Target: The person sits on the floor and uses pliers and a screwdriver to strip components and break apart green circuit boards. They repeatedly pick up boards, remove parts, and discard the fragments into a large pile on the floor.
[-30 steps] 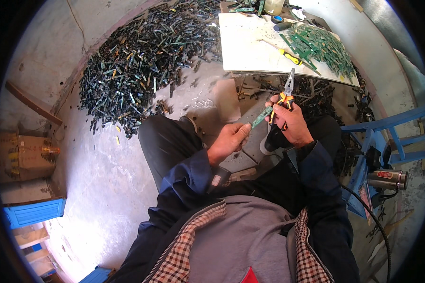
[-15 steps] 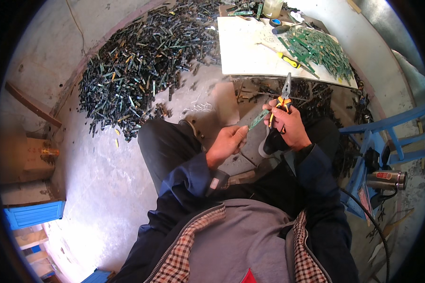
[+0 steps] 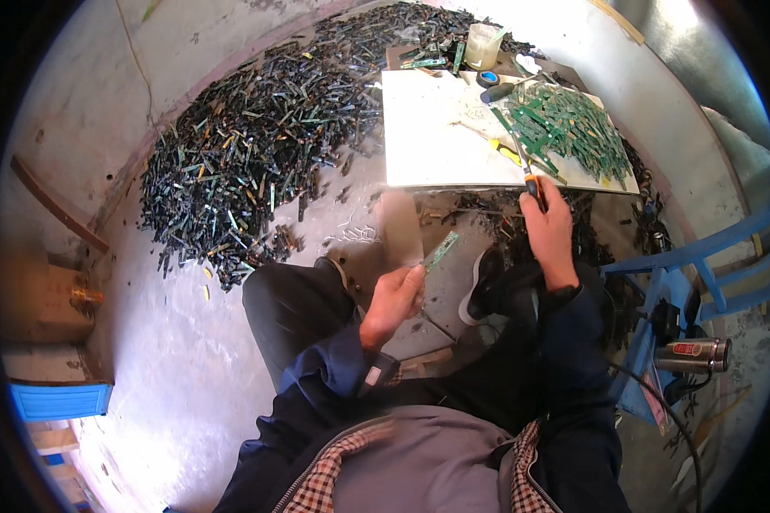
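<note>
My left hand [image 3: 393, 297] pinches a thin green circuit-board strip [image 3: 441, 250], tilted up and to the right above my knees. Farther forward, my right hand [image 3: 549, 229] grips pliers with orange and black handles [image 3: 530, 179], their tip reaching over the near edge of a white board [image 3: 432, 145]. The two hands are apart. A heap of green strips [image 3: 565, 128] lies on the right part of that board.
A large dark pile of scrap strips [image 3: 248, 145] covers the floor at left. A plastic cup [image 3: 483, 44] stands behind the board. A blue stool frame [image 3: 701, 256] and a metal flask [image 3: 693, 353] stand at right. A brown wooden object [image 3: 47, 299] is far left.
My right hand has moved forward with the pliers to the board's edge, away from the strip. The left hand keeps the strip and has drifted slightly down and left.
</note>
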### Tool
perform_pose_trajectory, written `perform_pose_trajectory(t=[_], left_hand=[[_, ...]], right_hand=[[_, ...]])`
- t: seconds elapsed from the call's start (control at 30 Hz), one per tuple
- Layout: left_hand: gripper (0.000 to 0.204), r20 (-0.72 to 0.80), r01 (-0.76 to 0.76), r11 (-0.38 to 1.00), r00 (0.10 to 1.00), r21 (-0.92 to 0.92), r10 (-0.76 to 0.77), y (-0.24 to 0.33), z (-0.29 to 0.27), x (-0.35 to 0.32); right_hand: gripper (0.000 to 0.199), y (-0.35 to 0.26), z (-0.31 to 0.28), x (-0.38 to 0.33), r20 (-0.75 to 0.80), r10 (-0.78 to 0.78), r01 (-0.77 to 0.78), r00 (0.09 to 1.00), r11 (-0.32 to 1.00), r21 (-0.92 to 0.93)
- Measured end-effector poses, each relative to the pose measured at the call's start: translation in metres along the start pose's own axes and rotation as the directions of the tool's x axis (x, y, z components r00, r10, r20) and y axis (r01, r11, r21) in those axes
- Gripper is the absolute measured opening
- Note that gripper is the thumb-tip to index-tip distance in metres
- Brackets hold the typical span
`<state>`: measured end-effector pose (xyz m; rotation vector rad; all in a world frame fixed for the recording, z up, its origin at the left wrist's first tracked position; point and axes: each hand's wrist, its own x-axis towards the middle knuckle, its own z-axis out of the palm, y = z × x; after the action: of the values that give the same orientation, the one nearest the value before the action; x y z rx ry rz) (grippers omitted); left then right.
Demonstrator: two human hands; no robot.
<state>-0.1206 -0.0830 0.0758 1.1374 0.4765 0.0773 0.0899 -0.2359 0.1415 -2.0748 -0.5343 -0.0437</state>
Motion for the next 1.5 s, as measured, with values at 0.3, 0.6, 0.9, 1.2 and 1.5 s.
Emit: perform_pose_trajectory(t=[0.3, 0.6, 0.9, 1.2, 1.5], left_hand=[[0.040, 0.025, 0.016, 0.999, 1.000, 0.037, -0.017, 0.030, -0.005, 0.051], [0.039, 0.003, 0.048, 0.997, 0.999, 0.060, -0.048, 0.059, 0.002, 0.112], [0.041, 0.131, 0.117, 0.986, 0.983, 0.116, -0.132, 0.077, 0.008, 0.093], [0.041, 0.019, 0.084, 0.970, 0.996, 0.226, -0.090, 0.069, -0.005, 0.093], [0.041, 0.038, 0.084, 0.975, 0.995, 0.205, -0.093, 0.072, -0.005, 0.091]], right_hand=[[0.051, 0.020, 0.013, 0.105, 0.093, -0.184, 0.205, 0.979, 0.904, -0.375], [0.047, 0.019, 0.059, 0.148, 0.205, -0.377, 0.428, 0.903, 0.819, -0.381], [0.035, 0.025, 0.072, 0.152, 0.085, -0.472, 0.465, 0.877, 0.794, -0.391], [0.026, 0.020, 0.031, 0.119, 0.074, -0.292, 0.297, 0.954, 0.870, -0.393], [0.029, 0.011, 0.033, 0.144, -0.085, -0.232, 0.222, 0.969, 0.968, -0.114]])
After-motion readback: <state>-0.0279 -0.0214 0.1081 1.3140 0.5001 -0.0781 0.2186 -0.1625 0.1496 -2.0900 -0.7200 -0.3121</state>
